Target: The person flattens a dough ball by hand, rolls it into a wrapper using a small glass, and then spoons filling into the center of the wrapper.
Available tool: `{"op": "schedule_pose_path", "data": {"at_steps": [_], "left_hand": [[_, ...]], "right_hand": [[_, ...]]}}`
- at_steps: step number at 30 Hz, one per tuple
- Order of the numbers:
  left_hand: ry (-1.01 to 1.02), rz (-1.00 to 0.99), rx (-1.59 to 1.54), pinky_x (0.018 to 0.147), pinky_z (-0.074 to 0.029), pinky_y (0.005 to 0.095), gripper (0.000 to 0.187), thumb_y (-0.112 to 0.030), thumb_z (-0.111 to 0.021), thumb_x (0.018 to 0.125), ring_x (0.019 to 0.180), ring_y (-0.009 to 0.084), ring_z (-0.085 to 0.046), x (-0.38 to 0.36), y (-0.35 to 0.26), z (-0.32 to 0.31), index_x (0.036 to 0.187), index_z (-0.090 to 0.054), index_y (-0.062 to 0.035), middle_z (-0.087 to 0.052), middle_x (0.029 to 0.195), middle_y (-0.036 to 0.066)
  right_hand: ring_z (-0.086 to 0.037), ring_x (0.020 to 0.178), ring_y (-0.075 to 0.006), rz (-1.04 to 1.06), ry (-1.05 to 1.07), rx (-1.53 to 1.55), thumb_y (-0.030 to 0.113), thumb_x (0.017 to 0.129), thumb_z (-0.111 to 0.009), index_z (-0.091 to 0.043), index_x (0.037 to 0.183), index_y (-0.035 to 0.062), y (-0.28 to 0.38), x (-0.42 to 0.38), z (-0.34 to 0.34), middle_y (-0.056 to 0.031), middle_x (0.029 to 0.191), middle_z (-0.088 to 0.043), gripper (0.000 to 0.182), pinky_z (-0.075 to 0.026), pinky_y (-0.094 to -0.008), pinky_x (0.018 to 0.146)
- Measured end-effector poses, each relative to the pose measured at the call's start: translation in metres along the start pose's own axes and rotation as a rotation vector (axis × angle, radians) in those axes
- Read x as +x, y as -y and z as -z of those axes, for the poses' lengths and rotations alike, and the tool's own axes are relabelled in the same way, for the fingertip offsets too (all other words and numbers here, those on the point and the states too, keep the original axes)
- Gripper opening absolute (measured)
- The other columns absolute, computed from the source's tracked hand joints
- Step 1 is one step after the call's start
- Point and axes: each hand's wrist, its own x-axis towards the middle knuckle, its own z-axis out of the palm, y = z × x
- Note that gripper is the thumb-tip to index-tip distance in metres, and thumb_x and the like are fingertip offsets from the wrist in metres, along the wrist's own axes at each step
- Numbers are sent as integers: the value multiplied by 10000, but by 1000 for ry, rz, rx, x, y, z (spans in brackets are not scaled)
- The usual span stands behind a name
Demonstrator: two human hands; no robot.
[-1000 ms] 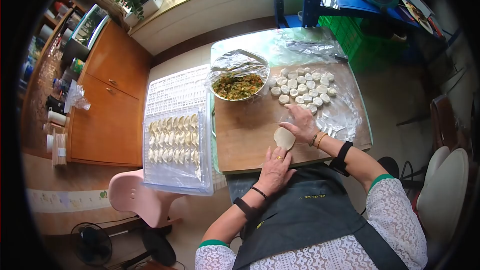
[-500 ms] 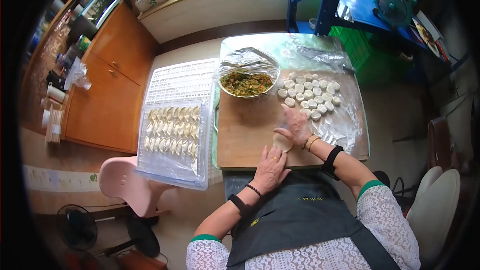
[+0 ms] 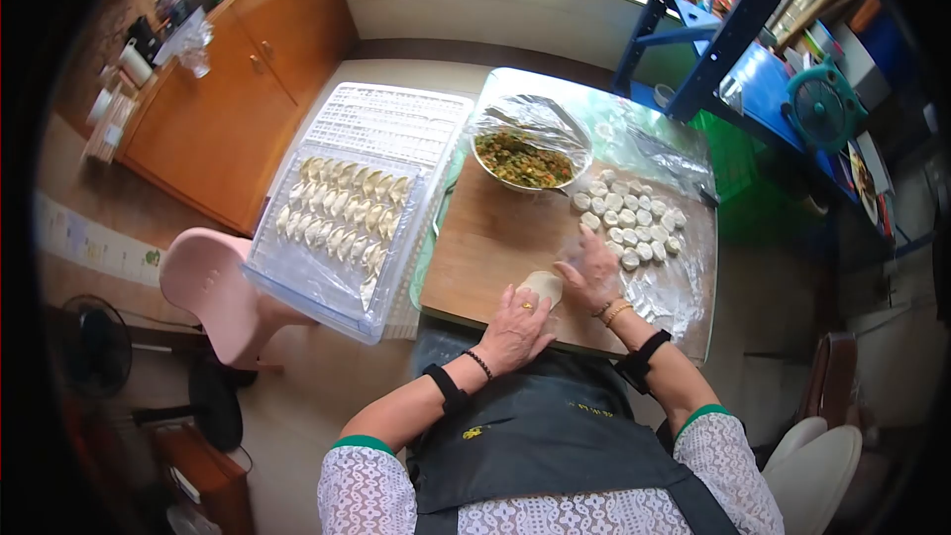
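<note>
A thin round dumpling wrapper (image 3: 544,283) lies on the wooden board (image 3: 485,248) near its front edge. The fingers of my left hand (image 3: 513,327) are closed over the wrapper's near side. Just right of it my right hand (image 3: 594,275) rests low over the board, thumb and fingers spread, slightly blurred; what is beneath its palm is hidden. Beyond that hand sit several small floured dough pieces (image 3: 630,219). A bowl of chopped filling (image 3: 523,159), partly covered with shiny wrap, stands at the board's far side.
Left of the table, a clear plastic tray (image 3: 327,284) holds rows of folded dumplings (image 3: 342,205), beside a white slatted rack (image 3: 396,119). A pink stool (image 3: 213,282) stands under the tray. Crumpled plastic film (image 3: 666,302) lies on the board's right, near a blue shelf (image 3: 728,69).
The view has shifted and turned, so the table sits tilted. The wrapper shows more beyond my left fingers, and both hands stay close to it.
</note>
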Motion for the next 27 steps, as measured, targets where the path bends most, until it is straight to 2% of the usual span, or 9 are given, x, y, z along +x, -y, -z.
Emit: {"op": "schedule_pose_path", "data": {"at_steps": [1,4,7,10,14,17,20,23,27], "left_hand": [[22,44,-9,1088,-258,533,625,-317,-673,804,1290,364,-375,2,-1,1,1294,-439,-8,-436,1307,204],[-80,-59,43,1086,-268,525,626,-316,-680,792,1289,354,-372,2,0,-10,1280,-451,1,-437,1299,193],[-60,-226,89,1092,-268,510,630,-317,-689,773,1296,346,-363,0,-8,-12,1268,-465,3,-439,1296,187],[-15,-288,17,1101,-255,494,640,-320,-701,754,1311,334,-348,-4,-13,-10,1259,-474,2,-433,1308,181],[21,-267,-39,1109,-239,487,616,-318,-711,745,1313,321,-347,-9,-12,-12,1221,-489,4,-432,1309,179],[-73,-283,-38,1110,-237,483,600,-312,-716,742,1302,321,-357,-10,-12,-14,1199,-494,7,-438,1295,177],[-50,-250,-39,1110,-238,485,599,-311,-719,742,1294,335,-361,-9,-8,-13,1198,-495,7,-440,1288,183],[-46,-182,-34,1105,-245,491,599,-316,-718,744,1290,350,-360,-11,-7,-7,1199,-498,6,-446,1280,190],[-68,-202,-17,1093,-263,499,591,-326,-711,754,1296,354,-354,-16,-6,-3,1197,-503,6,-449,1280,196]], "right_hand": [[-551,1016,-328,-3,4,72,334,767,-719,-397,1353,30,-2,1,4,-174,1115,-563,734,-422,-429,851],[-556,1003,-353,5,62,230,193,746,-738,-382,1370,22,3,-6,20,-183,1125,-561,738,-445,-426,846],[-556,1007,-335,297,76,106,178,754,-718,-371,1388,36,20,-13,44,-175,1127,-561,737,-430,-415,862],[-548,1032,-311,438,249,-101,209,773,-693,-356,1399,28,28,-26,51,-165,1152,-554,734,-406,-400,889],[-540,1033,-295,308,209,-206,356,798,-666,-354,1379,-5,15,-31,21,-153,1161,-551,752,-390,-420,867],[-549,995,-300,228,49,-217,384,781,-691,-366,1365,3,11,-8,14,-155,1118,-565,769,-389,-421,853],[-553,994,-316,97,79,-88,375,767,-713,-411,1336,10,7,4,18,-165,1108,-573,740,-395,-417,858],[-554,1015,-322,108,-10,-40,327,760,-725,-456,1308,18,-7,5,12,-177,1122,-573,684,-401,-421,860],[-548,1043,-326,417,142,-17,236,742,-721,-459,1321,26,30,-14,31,-167,1165,-556,669,-410,-415,857]]}}
